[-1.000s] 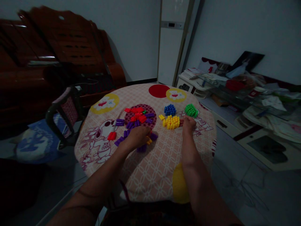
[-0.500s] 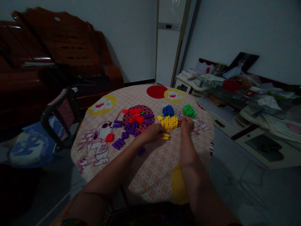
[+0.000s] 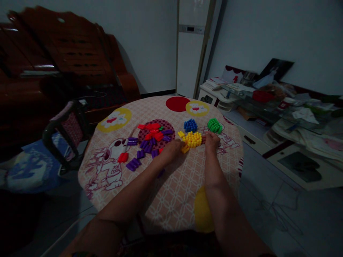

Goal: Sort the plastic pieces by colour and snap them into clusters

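Observation:
A yellow knobbly cluster of toy blocks (image 3: 194, 140) lies between my two hands on the cloth-covered round table (image 3: 171, 196). My left hand (image 3: 173, 150) is closed at its left side, pinching a small yellow toy block (image 3: 184, 149) close against it. Another yellow piece (image 3: 181, 134) sticks out at the cluster's upper left. On the right, my right hand (image 3: 212, 141) has its fingers bent and pressed to the cluster's right end. Just behind stand a blue cluster (image 3: 190, 125) and a green cluster (image 3: 214, 126), both apart from my hands.
Loose purple blocks (image 3: 133, 164) and red blocks (image 3: 153, 135) are scattered left of my left hand. A small chair (image 3: 66, 125) stands at the table's left. On the right is a low cabinet (image 3: 297, 167) piled with papers and bags.
My left hand has drawn slightly left and back, and the small yellow block by it now sits closer to the cluster. My right hand stays at the cluster's right end.

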Demonstrator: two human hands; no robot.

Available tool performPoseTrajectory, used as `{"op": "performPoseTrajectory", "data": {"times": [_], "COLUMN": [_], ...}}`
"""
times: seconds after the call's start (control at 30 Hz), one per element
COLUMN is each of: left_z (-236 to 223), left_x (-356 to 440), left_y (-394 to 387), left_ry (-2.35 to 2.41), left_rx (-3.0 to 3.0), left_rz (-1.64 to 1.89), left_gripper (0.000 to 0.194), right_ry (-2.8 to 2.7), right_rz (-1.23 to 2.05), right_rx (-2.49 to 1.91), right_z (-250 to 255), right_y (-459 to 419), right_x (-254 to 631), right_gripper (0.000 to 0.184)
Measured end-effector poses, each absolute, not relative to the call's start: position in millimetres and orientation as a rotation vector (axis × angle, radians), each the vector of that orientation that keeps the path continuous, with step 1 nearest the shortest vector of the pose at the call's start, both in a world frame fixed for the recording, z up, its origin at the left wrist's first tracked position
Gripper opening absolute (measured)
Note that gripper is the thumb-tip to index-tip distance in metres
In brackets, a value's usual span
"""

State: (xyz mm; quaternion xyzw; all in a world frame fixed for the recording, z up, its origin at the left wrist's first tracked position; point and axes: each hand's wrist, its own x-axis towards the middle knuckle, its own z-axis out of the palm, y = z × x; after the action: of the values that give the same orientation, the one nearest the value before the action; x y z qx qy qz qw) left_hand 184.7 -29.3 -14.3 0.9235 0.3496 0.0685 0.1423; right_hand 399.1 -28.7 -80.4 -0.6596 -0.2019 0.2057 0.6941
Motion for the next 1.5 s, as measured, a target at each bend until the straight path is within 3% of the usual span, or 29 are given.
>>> {"op": "performPoseTrajectory", "data": {"times": [0.13,0.3,0.5,0.9,1.2,1.37,1.5], "left_z": [-21.2,-29.9,-27.9,-37.0,-34.9,-29.7,-28.3], "left_x": [193.0,207.8,199.9,200.0,194.6,185.6,202.1], "left_y": [-36.2,-41.7,-34.9,-27.9,-19.1,13.7,31.0], "left_ry": [1.021,1.268,1.248,1.078,1.099,1.199,1.314], "left_rx": [2.656,2.63,2.607,2.304,2.27,2.347,2.391], "left_rz": [0.22,0.217,0.175,0.675,0.691,0.701,0.534], "left_gripper": [0.024,0.038,0.027,0.02,0.035,0.027,0.043], "right_ry": [-0.454,-0.456,-0.446,-0.433,-0.413,-0.421,-0.428], "right_rz": [0.453,0.449,0.463,0.475,0.486,0.472,0.479], "right_rx": [-1.464,-1.47,-1.484,-1.487,-1.469,-1.48,-1.473], "right_z": [-79.8,-76.7,-74.9,-73.2,-72.8,-74.6,-77.1], "right_y": [-29.0,-31.6,-32.1,-32.0,-31.1,-30.6,-29.8], "right_x": [399.3,395.9,395.7,395.4,395.0,395.4,396.5], "right_gripper": [0.021,0.02,0.022,0.022,0.021,0.021,0.022]}}
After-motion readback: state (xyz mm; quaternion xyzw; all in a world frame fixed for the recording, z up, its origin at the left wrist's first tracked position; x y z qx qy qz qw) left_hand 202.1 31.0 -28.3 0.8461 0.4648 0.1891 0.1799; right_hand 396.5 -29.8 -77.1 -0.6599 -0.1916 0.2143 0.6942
